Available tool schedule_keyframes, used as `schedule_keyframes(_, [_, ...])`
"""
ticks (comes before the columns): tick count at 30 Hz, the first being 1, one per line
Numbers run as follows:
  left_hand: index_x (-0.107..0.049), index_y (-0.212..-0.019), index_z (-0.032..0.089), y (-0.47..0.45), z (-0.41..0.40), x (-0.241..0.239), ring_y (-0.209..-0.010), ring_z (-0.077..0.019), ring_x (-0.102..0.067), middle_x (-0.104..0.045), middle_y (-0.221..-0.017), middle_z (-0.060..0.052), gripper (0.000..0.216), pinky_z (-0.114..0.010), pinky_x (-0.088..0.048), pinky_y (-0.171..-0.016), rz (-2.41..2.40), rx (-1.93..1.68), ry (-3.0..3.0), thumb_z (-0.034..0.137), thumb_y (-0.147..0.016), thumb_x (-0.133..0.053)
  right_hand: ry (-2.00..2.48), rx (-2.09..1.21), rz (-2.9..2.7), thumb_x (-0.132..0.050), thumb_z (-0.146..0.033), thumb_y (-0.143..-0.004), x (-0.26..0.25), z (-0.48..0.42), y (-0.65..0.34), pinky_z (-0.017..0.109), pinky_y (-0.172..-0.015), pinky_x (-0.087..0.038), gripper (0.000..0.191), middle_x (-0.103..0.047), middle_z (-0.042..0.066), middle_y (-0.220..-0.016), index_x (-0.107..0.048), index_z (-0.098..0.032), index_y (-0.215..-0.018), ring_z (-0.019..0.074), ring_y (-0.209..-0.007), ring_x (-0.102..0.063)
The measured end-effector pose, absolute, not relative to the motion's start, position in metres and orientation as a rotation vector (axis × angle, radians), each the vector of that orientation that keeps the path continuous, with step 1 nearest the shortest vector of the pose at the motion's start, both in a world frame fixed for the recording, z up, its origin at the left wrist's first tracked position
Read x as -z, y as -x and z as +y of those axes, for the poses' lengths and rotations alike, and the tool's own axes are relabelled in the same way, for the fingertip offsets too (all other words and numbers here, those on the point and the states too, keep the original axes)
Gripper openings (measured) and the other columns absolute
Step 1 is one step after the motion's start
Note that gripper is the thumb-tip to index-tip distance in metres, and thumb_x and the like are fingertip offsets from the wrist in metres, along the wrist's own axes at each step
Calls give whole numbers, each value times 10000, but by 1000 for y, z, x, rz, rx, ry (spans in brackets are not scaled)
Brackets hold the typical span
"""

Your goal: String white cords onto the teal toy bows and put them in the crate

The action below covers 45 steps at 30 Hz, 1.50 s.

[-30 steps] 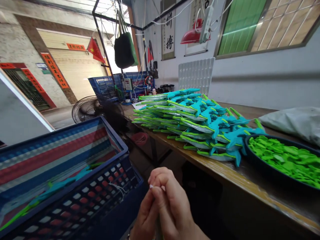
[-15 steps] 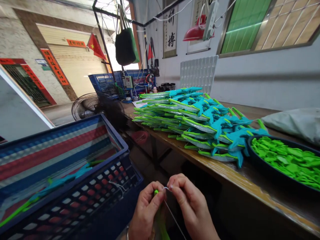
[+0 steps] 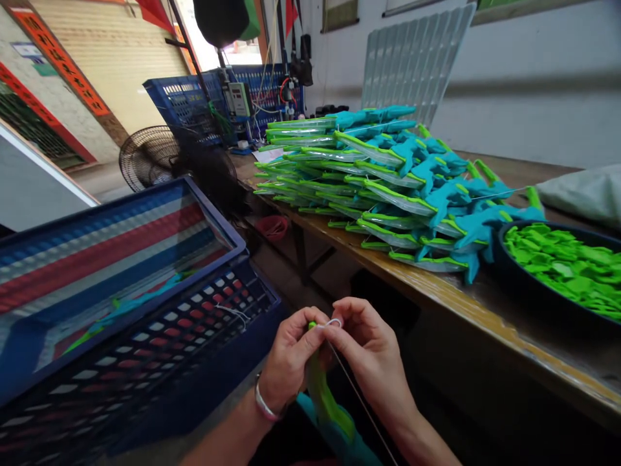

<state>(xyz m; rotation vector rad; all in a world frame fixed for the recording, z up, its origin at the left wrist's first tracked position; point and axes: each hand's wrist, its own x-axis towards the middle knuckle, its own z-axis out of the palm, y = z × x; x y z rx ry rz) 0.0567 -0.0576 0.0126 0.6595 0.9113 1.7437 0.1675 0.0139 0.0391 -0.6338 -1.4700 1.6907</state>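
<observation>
Holding, with the left hand [image 3: 286, 356], a green-and-blue piece [image 3: 323, 388] by its green tip, with thumb and forefinger pressed together on it and the other fingers curled behind. Pinching, with the fingers of the right hand [image 3: 376, 349] just beside, a white string [image 3: 336, 321] bent into a small loop at the tip. Placed so near to one another probably for better control of so small a loop. Impossible to tell, at such size, the exact path of the string inside it. Below the hands, the rest of the piece hanging in front of the body, apart from the surface [image 3: 427, 288], perhaps for free space around both wrists. On the surface, a high pile [image 3: 363, 168] of similar pieces, stacked in layers, likely for saving room. Close to this pile, a dark tub [image 3: 519, 291] with loose green parts [image 3: 567, 265], presumably for easy reach from the right. On the left side, a blue crate [image 3: 218, 218] with striped lining [image 3: 97, 265], and low inside, something green and blue [image 3: 138, 304].
</observation>
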Motion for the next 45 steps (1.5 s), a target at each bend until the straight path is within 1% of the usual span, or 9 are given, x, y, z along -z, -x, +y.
schedule_keyframes(4, [-677,-857,174,-57,-55,-10,-474,-60,-487,-555,-637,32,176,-160,-381,-452,895,-1744,-694,337,-900,-726,577,-2063,-1277,-833,-337,-781,-37,20,-167,230,-481,-516,307,-612,-46,-657,-566,-186,-796,146,-475,-653])
schedule_keyframes(8, [-694,-849,174,-57,-53,-8,-472,-60,-510,-544,-603,37,180,-144,-405,-451,875,-1754,-707,344,-897,-732,546,-2127,-1211,-869,-313,-741,-35,23,-167,215,-470,-518,349,-616,-48,-657,-548,-177,-757,153,-476,-671])
schedule_keyframes(13, [-704,-828,171,-56,-52,-9,-473,-51,-518,-561,-647,33,164,-141,-432,-451,831,-1772,-697,320,-885,-744,527,-2062,-1281,-863,-290,-756,-37,21,-169,203,-484,-521,325,-606,-48,-674,-563,-168,-733,143,-494,-680])
schedule_keyframes(19, [-699,-800,165,-57,-53,-10,-457,-60,-535,-579,-653,28,191,-150,-444,-426,833,-1769,-682,331,-845,-783,494,-1996,-1339,-862,-279,-754,-37,24,-172,233,-472,-561,294,-599,-40,-760,-591,-169,-728,145,-504,-681])
schedule_keyframes(26, [-694,-801,163,-56,-55,-10,-440,-72,-556,-577,-657,30,245,-175,-459,-429,868,-1731,-697,382,-826,-799,481,-1976,-1424,-872,-355,-736,-36,30,-174,237,-473,-574,316,-616,-17,-736,-612,-177,-709,128,-533,-642])
schedule_keyframes(32, [-707,-793,160,-56,-57,-13,-452,-70,-563,-569,-655,36,181,-183,-498,-448,823,-1731,-724,312,-829,-799,433,-1994,-1446,-865,-359,-743,-36,30,-174,246,-477,-545,308,-618,-20,-711,-615,-186,-694,124,-519,-625])
schedule_keyframes(38, [-716,-814,168,-57,-61,-11,-447,-63,-567,-584,-701,38,147,-185,-508,-445,791,-1753,-741,295,-840,-785,386,-1832,-1580,-842,-345,-783,-35,30,-177,217,-565,-476,291,-615,-21,-715,-628,-172,-689,98,-612,-593])
schedule_keyframes(42, [-689,-775,157,-60,-63,-15,-425,-53,-541,-577,-672,40,210,-166,-476,-425,854,-1764,-718,331,-827,-796,377,-1671,-1715,-790,-397,-840,-32,31,-178,227,-586,-441,308,-612,-12,-717,-634,-170,-703,101,-634,-560])
schedule_keyframes(45, [-638,-725,152,-63,-64,-18,-413,-49,-505,-553,-615,47,279,-161,-454,-426,964,-1756,-671,363,-835,-783,349,-1512,-1801,-734,-395,-893,-32,32,-180,236,-614,-447,301,-624,-1,-735,-629,-174,-719,109,-659,-568])
